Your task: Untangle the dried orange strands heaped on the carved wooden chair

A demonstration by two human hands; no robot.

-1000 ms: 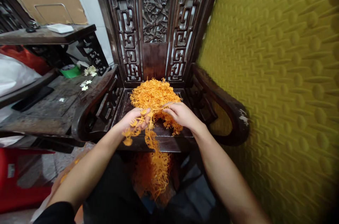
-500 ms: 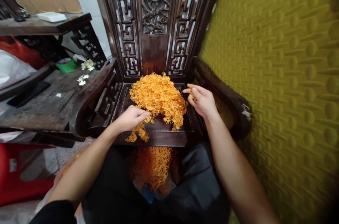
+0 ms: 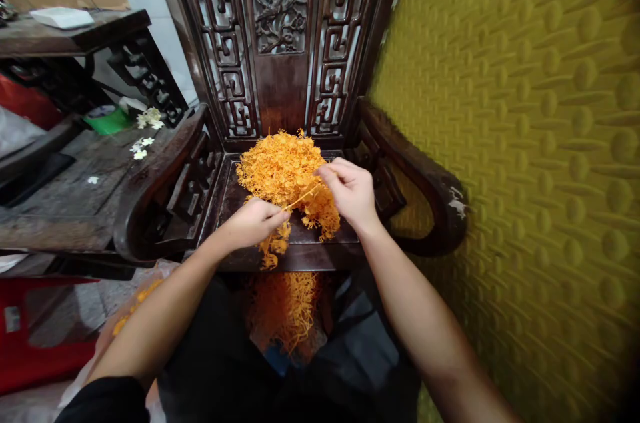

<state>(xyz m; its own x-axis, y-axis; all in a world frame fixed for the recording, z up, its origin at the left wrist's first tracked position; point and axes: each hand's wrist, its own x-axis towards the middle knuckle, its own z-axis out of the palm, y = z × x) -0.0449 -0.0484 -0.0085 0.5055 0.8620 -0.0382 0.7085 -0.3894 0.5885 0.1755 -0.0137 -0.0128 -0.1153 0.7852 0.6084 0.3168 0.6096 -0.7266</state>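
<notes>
Both grips, left hand [image 3: 253,221] and right hand [image 3: 350,191], pinch one orange strand [image 3: 303,197] over the heap [image 3: 280,166] between carved armrests [image 3: 155,176].

Both bare forearms reach forward from the bottom of the view, converging toward the front edge of the chair seat. The left hand [image 3: 253,221] sits lower and nearer the front edge, palm down, knuckles up, its fingers curled in and the thumb pressed against the forefinger in a tight pinch. A dark sleeve covers the upper left arm near the elbow. The right hand [image 3: 350,189] is raised a little higher and further in over the seat, wrist bent slightly, back of the hand turned up, fingers bunched and pinched at the tips toward the left. The two hands are near each other but not touching.
</notes>
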